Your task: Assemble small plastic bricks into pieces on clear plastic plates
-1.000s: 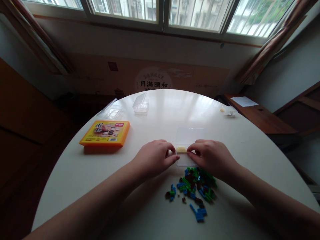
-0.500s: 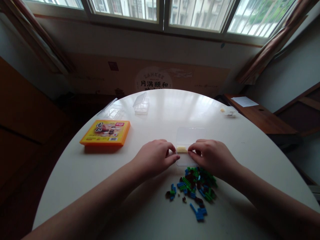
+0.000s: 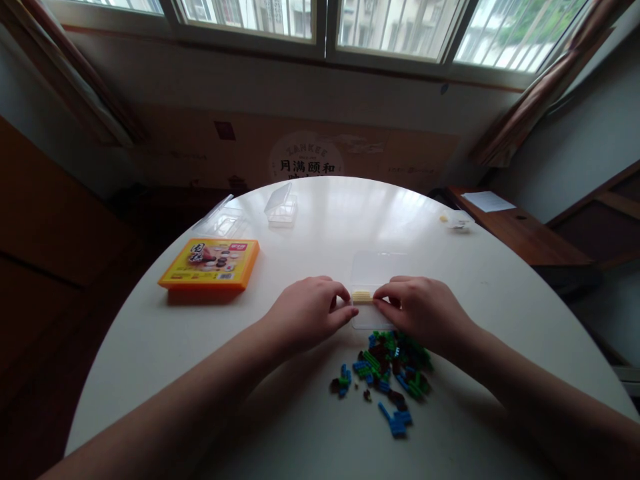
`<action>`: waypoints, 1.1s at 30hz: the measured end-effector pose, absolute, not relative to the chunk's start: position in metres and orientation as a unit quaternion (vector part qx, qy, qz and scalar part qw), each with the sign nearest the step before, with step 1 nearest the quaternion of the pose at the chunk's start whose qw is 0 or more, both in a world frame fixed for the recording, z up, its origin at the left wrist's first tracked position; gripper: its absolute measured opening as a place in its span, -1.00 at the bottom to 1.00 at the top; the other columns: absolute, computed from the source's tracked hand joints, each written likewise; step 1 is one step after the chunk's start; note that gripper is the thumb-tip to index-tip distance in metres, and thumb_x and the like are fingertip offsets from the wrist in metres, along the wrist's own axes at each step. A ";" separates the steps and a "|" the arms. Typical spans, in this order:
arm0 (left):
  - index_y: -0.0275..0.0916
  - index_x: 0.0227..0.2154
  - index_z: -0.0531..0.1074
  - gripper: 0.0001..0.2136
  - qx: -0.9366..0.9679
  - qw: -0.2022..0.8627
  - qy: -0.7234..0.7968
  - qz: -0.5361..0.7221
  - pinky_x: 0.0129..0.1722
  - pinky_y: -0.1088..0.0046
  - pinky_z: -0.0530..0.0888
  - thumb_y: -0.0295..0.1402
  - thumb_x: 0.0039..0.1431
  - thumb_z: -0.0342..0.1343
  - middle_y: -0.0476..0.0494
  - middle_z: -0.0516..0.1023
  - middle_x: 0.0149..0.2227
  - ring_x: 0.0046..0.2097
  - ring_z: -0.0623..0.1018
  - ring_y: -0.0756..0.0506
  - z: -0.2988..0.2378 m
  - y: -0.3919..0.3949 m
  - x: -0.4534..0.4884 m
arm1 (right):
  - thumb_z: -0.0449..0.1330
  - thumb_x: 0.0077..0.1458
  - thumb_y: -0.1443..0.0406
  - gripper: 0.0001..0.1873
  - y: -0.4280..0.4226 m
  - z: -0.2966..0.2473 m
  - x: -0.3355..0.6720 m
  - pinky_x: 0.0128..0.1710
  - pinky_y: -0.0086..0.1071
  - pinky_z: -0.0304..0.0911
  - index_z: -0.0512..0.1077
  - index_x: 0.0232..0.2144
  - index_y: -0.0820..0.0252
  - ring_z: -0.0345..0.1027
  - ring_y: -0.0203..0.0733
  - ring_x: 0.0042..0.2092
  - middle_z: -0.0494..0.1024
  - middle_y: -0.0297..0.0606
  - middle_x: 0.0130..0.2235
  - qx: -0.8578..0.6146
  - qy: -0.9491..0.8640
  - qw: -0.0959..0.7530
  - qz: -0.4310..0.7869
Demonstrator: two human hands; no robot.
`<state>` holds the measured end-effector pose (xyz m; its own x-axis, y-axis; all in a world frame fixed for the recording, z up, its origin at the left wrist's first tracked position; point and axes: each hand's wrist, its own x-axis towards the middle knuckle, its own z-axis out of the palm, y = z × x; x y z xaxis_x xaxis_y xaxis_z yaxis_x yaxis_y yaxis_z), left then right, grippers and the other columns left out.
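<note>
A pale yellow brick strip (image 3: 363, 297) sits over an open clear plastic box (image 3: 376, 270) in the middle of the round white table (image 3: 320, 220). My left hand (image 3: 310, 312) pinches its left end and my right hand (image 3: 425, 312) pinches its right end, fingers curled on both. A pile of small blue, green and brown bricks (image 3: 387, 377) lies just in front of my right hand.
An orange flat box (image 3: 211, 263) lies at the left of the table. Two more clear plastic boxes (image 3: 281, 207) (image 3: 220, 221) stand toward the far left edge. A small pale object (image 3: 456, 219) rests near the right rim. A wooden desk (image 3: 520, 230) stands to the right.
Almost nothing has changed; both hands stay pinched on the yellow strip, and the view has shifted very slightly.
</note>
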<state>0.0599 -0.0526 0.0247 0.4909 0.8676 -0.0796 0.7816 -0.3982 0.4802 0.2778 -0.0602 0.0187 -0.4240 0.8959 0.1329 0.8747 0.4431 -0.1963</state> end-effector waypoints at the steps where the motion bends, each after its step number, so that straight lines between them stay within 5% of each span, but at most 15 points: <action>1: -0.13 -0.25 0.56 -0.73 0.832 0.234 0.494 0.092 -0.32 0.39 0.38 -0.10 0.19 0.08 -0.10 0.58 -0.26 -0.25 0.52 -0.13 0.025 -0.053 0.060 | 0.16 0.15 0.26 -0.82 -0.060 0.019 0.278 -0.44 -0.41 0.06 0.59 -0.35 -0.04 0.36 -0.29 -0.41 0.56 -0.41 -0.41 -0.524 -0.843 0.111 0.050; 10: -0.20 -0.26 0.54 -0.70 0.851 0.225 0.466 0.093 -0.34 0.41 0.36 -0.11 0.23 0.02 -0.14 0.56 -0.29 -0.27 0.51 -0.13 0.027 -0.051 0.053 | 0.15 0.17 0.29 -0.80 -0.062 0.019 0.281 -0.39 -0.40 0.13 0.60 -0.32 0.02 0.37 -0.28 -0.39 0.56 -0.35 -0.40 -0.502 -0.853 0.125 0.074; 21: -0.13 -0.45 0.56 -0.88 0.928 0.251 0.275 0.030 -0.42 0.54 0.30 -0.49 0.07 0.18 0.03 0.53 -0.40 -0.43 0.47 0.03 0.059 -0.077 0.056 | 0.14 0.18 0.27 -0.81 -0.065 0.027 0.289 -0.42 -0.41 0.07 0.59 -0.32 0.06 0.36 -0.29 -0.39 0.57 -0.34 -0.37 -0.478 -0.867 0.137 0.036; 33: -0.13 -0.43 0.57 -0.88 0.941 0.236 0.240 0.010 -0.44 0.55 0.32 -0.49 0.06 0.18 0.03 0.52 -0.45 -0.45 0.46 0.03 0.052 -0.085 0.067 | 0.15 0.16 0.26 -0.81 -0.071 0.049 0.301 -0.44 -0.41 0.04 0.59 -0.34 0.07 0.30 -0.34 -0.46 0.54 -0.37 -0.42 -0.452 -0.868 0.207 -0.003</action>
